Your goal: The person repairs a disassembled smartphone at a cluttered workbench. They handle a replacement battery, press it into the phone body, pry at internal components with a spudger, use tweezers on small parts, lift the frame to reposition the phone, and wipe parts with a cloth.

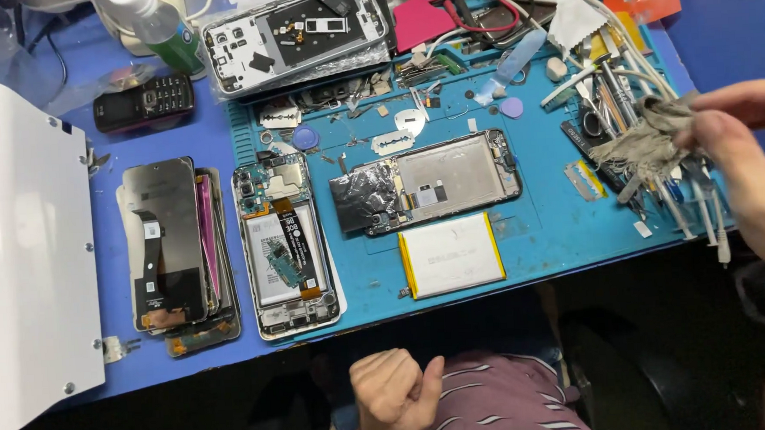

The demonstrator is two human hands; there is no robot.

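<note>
Left hand (394, 396): clenched in a loose fist over the lap, grasping nothing.
Right hand (750, 156): fingers pinch a grey rag (649, 140) over the tools at the blue mat (540, 224)'s right edge.
Rag: looks light, limp, frayed; a bunched pinch should suit it.
Opened phone (437, 180): mid-mat, likely fragile.

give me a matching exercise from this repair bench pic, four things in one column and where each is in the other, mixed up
Things:
1. grey cloth
2. loose battery
3. black keypad phone
4. left hand

Places:
A. on the blue mat's near edge
B. closed in a fist by the lap, holding nothing
C. pinched in the right hand
D. far left on the bench, off the mat

Pairs: 1-C, 2-A, 3-D, 4-B
</note>
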